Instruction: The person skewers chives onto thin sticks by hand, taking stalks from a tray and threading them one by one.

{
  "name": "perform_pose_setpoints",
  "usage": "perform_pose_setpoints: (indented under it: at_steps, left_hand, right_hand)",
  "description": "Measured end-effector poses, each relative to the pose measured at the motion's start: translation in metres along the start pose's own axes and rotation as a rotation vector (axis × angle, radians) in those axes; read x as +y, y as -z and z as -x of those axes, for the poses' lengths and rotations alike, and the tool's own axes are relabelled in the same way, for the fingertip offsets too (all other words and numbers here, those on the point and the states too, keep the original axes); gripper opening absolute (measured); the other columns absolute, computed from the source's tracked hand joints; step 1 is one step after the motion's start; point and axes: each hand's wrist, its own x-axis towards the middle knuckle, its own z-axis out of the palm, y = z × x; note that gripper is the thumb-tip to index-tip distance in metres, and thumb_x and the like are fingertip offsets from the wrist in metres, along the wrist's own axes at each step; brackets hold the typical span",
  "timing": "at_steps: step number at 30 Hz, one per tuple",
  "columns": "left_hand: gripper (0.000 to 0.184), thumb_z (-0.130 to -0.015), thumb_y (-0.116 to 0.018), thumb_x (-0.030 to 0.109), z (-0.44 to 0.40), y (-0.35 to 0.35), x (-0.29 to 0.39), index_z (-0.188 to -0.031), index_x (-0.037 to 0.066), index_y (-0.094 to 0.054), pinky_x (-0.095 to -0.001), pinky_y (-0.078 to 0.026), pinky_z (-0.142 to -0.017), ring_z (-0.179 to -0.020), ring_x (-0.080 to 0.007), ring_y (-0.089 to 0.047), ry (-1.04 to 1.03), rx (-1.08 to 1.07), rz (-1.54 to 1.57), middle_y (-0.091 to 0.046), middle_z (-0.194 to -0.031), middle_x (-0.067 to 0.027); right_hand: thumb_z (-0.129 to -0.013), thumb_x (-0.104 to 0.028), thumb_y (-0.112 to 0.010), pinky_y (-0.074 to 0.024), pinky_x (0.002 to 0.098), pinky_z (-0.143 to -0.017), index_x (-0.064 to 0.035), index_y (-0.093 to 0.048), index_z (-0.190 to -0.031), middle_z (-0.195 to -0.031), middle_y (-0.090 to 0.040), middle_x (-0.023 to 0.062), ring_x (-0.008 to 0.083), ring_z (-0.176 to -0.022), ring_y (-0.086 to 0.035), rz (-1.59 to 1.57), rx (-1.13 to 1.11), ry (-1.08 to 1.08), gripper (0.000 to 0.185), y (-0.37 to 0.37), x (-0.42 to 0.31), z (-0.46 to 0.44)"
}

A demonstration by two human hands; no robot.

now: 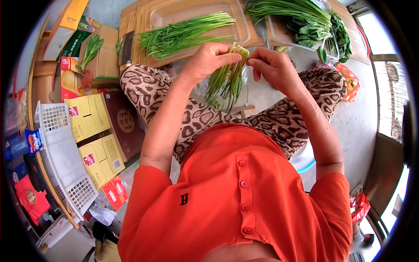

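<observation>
Two bare hands are close together above the lap, near the front edge of the wooden worktop [258, 39]. Left hand [208, 63] pinches, between thumb and fingers, a small bunch of thin green stalks with pale ends [233, 83]. This bunch is between the hands, hanging, with its pale ends upward and its dark green tips down between the knees. It looks very light, soft and a little limp, so I judge it bends easily and could bruise if squeezed hard; the firmer pale ends seem the better place for holding. Right hand [274, 67] is just beside these ends, with fingers curled and thumb near the forefinger; whether some stalk is pinched there, I cannot tell. Both elbows are bent and wide from the body, the forearms reach forward and inward, and the wrists turn so that the fingertips of one hand face the other.
</observation>
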Motion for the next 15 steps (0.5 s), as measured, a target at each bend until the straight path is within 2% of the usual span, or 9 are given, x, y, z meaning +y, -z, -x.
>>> perform_pose_setpoints:
  at_steps: [3,4,6,7,9,10,12,13,15]
  left_hand:
    - [0.027,-0.089,-0.062,0.02,-0.017,0.022,-0.012,-0.107,0.001,-0.065,-0.0254,-0.049,-0.076,-0.087,-0.0113,-0.061,-0.112,0.134,-0.004,-0.066,-0.1,-0.0038]
    - [0.024,-0.09,-0.06,0.018,-0.026,0.033,-0.024,-0.107,0.003,-0.066,-0.0256,-0.049,-0.076,-0.086,-0.0111,-0.061,-0.043,0.229,-0.038,-0.067,-0.101,-0.002]
    - [0.022,-0.085,-0.066,0.021,-0.048,0.054,-0.052,-0.102,0.008,-0.069,-0.0293,-0.051,-0.075,-0.084,-0.0139,-0.064,-0.017,0.378,-0.242,-0.069,-0.099,-0.0042]
    - [0.022,-0.085,-0.066,0.021,-0.057,0.056,-0.056,-0.102,0.008,-0.069,-0.0293,-0.051,-0.075,-0.084,-0.0139,-0.064,-0.016,0.376,-0.249,-0.069,-0.099,-0.0042]
    - [0.019,-0.081,-0.066,0.018,-0.073,0.056,-0.065,-0.098,0.01,-0.069,-0.0334,-0.051,-0.075,-0.083,-0.0208,-0.065,0.027,0.384,-0.689,-0.069,-0.096,-0.0073]
    - [0.019,-0.081,-0.066,0.018,-0.082,0.057,-0.074,-0.098,0.01,-0.069,-0.0334,-0.051,-0.075,-0.083,-0.0208,-0.065,0.026,0.377,-0.692,-0.069,-0.096,-0.0073]
    - [0.017,-0.079,-0.067,0.014,-0.1,0.057,-0.087,-0.094,0.008,-0.069,-0.0331,-0.049,-0.073,-0.084,-0.0207,-0.064,-0.107,0.324,-0.937,-0.066,-0.092,-0.0087]
    - [0.015,-0.076,-0.068,0.012,-0.107,0.056,-0.092,-0.09,0.006,-0.068,-0.0367,-0.049,-0.074,-0.086,-0.0272,-0.064,-0.084,0.332,-0.978,-0.065,-0.092,-0.011]
    - [0.015,-0.076,-0.069,0.014,-0.119,0.057,-0.098,-0.089,0.008,-0.067,-0.0391,-0.049,-0.074,-0.087,-0.0294,-0.063,-0.079,0.312,-1.054,-0.065,-0.091,-0.0111]
  right_hand:
    - [-0.092,-0.018,-0.055,-0.0303,0.0205,-0.045,-0.005,-0.064,-0.086,-0.059,-0.056,-0.0023,0.0035,-0.048,-0.04,-0.324,-0.045,-0.163,0.016,0.013,0.03,-0.003]
    - [-0.093,-0.019,-0.054,-0.0254,0.0185,-0.042,-0.0052,-0.062,-0.089,-0.06,-0.055,-0.0014,0.0029,-0.045,-0.036,-0.536,-0.074,-0.239,0.016,0.018,0.042,-0.003]
    - [-0.094,-0.02,-0.053,-0.0212,0.0177,-0.039,-0.0053,-0.06,-0.092,-0.061,-0.054,-0.0007,0.003,-0.042,-0.032,-0.689,-0.047,-0.319,0.017,0.025,0.069,-0.004]
    - [-0.094,-0.02,-0.053,-0.0212,0.0177,-0.039,-0.0053,-0.06,-0.092,-0.061,-0.054,-0.0007,0.003,-0.042,-0.032,-0.695,-0.045,-0.315,0.017,0.026,0.082,-0.006]
    - [-0.095,-0.021,-0.052,-0.0203,0.0185,-0.039,-0.0051,-0.059,-0.094,-0.061,-0.053,-0.0008,0.0038,-0.041,-0.03,-0.857,0.009,-0.368,0.017,0.027,0.102,-0.006]
    - [-0.095,-0.021,-0.052,-0.0203,0.0185,-0.039,-0.0051,-0.059,-0.094,-0.061,-0.053,-0.0008,0.0038,-0.041,-0.03,-0.862,0.015,-0.369,0.017,0.028,0.104,-0.005]
    - [-0.095,-0.022,-0.052,-0.0205,0.0186,-0.039,-0.0052,-0.059,-0.094,-0.062,-0.054,-0.0003,0.004,-0.041,-0.03,-0.842,0.008,-0.335,0.018,0.031,0.105,-0.004]
    - [-0.095,-0.022,-0.052,-0.0205,0.0186,-0.039,-0.0052,-0.059,-0.094,-0.062,-0.054,-0.0003,0.004,-0.041,-0.03,-0.842,0.014,-0.334,0.018,0.032,0.107,-0.004]
    - [-0.095,-0.021,-0.053,-0.021,0.0184,-0.039,-0.0046,-0.059,-0.093,-0.062,-0.054,-0.0002,0.0042,-0.042,-0.031,-0.816,0.038,-0.348,0.018,0.032,0.11,-0.002]
